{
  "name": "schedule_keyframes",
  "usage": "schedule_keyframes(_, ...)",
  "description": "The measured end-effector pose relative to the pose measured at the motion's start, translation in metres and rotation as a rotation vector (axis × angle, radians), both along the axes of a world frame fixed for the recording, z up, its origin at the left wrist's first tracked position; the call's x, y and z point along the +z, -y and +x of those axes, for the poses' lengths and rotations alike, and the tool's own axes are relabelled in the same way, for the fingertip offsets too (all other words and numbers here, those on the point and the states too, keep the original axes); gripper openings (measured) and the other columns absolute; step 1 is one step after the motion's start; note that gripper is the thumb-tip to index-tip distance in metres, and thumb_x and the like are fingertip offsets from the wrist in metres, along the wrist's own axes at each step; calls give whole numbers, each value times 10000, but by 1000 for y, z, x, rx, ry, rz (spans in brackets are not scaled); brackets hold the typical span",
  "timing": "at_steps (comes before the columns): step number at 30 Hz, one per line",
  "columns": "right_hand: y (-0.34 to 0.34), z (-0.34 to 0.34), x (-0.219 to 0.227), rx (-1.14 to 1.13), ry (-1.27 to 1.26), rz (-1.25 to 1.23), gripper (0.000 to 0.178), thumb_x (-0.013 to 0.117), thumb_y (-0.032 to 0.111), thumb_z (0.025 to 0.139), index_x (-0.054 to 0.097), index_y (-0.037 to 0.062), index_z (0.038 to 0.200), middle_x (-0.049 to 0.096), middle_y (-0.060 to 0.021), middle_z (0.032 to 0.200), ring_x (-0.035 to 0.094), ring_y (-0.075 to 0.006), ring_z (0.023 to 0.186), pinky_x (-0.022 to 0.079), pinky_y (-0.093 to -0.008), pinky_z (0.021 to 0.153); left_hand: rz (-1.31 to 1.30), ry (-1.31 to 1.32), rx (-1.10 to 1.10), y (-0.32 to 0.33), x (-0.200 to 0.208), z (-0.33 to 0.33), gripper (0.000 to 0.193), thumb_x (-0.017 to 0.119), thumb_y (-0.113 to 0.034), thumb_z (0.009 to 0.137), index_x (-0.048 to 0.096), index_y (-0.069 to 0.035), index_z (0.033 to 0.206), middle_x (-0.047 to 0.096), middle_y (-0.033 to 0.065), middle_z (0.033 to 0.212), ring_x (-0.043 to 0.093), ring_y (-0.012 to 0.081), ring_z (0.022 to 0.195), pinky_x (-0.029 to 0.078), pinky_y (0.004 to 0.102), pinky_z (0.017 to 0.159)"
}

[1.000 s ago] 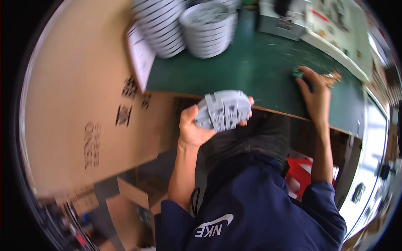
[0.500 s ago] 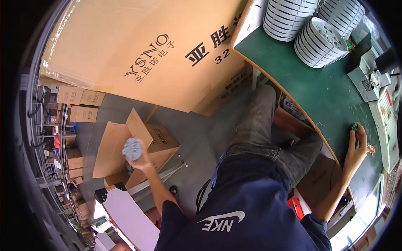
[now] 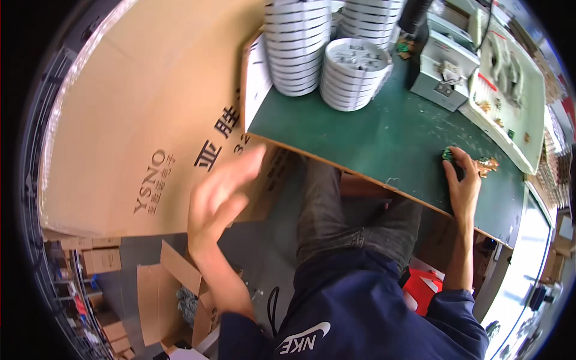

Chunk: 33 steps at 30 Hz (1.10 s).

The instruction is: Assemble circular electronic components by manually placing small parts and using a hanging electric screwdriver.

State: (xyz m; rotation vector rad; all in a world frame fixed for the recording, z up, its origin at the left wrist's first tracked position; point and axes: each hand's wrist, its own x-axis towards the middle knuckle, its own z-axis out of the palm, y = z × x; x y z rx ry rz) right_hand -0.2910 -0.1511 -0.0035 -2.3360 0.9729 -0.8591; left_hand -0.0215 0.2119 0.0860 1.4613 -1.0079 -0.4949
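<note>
My left hand (image 3: 217,201) is in the air in front of the large brown carton, its fingers stretched out and holding nothing; motion blurs it a little. On the green tabletop (image 3: 384,141), my right hand (image 3: 465,183) pinches a small green piece (image 3: 447,155) between fingertips and thumb. The piece is too small to make out in detail. Copper-coloured small parts (image 3: 488,165) lie right beside those fingers. Below my left forearm, grey bundled items (image 3: 187,306) show inside an open cardboard box (image 3: 155,300) on the floor.
Stacks of white round trays (image 3: 354,78) stand at the table's back left. A grey metal box (image 3: 444,72) and a pale tray (image 3: 516,102) with small parts sit at the right. The large carton (image 3: 114,120) rises along the left. Shelves with boxes (image 3: 101,261) line the far left.
My left hand has let go of the grey round bundle and swung from the open box up toward the table. My view has turned right; my right hand keeps its pinch on the green piece.
</note>
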Motion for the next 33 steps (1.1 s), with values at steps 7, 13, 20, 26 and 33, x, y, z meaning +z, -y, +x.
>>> schedule_keyframes(7, 3, -2, -2, -66, 74, 60, 341, 744, 68, 902, 692, 43, 1238, 721, -95, 1078, 678, -201, 980, 525, -332, 921, 844, 1008, -146, 245, 87, 50, 794, 757, -677, 794, 658, -7, 1209, 699, 199, 1146, 608, 320, 1148, 488, 430, 1005)
schedule_keyframes(13, -1, 3, 2, -62, 90, 98, 341, 748, 63, 897, 690, 35, 1232, 725, -93, 1047, 676, -191, 961, 525, -330, 920, 957, 1053, -252, 299, 70, 82, 812, 722, -750, 728, 635, 56, 695, 623, 186, 674, 627, 325, 687, 492, 466, 646)
schedule_keyframes(20, 0, 0, 2, -90, 70, 107, 336, 749, 70, 891, 692, 40, 1221, 723, -106, 1048, 687, -215, 970, 529, -342, 918, 346, 671, -52, 224, 80, 43, 598, 786, -430, 814, 622, 8, 1187, 686, 143, 1070, 665, 214, 962, 528, 358, 864)
schedule_keyframes(26, -3, 4, 3, -69, 44, 72, 335, 748, 91, 893, 699, 48, 1222, 731, -114, 1063, 691, -242, 978, 531, -351, 916, -195, -722, -470, 184, -13, 3, 885, 544, -611, 938, 405, 52, 1508, 558, 295, 1405, 623, 430, 1221, 540, 553, 1000)
schedule_keyframes(33, -4, 5, 3, -78, 42, 33, 338, 756, 96, 893, 710, 58, 1226, 736, -112, 1075, 692, -231, 978, 532, -343, 918, -249, -1233, -615, 203, -76, -25, 861, 420, -656, 993, 410, 30, 1513, 508, 358, 1437, 601, 502, 1235, 558, 567, 975)
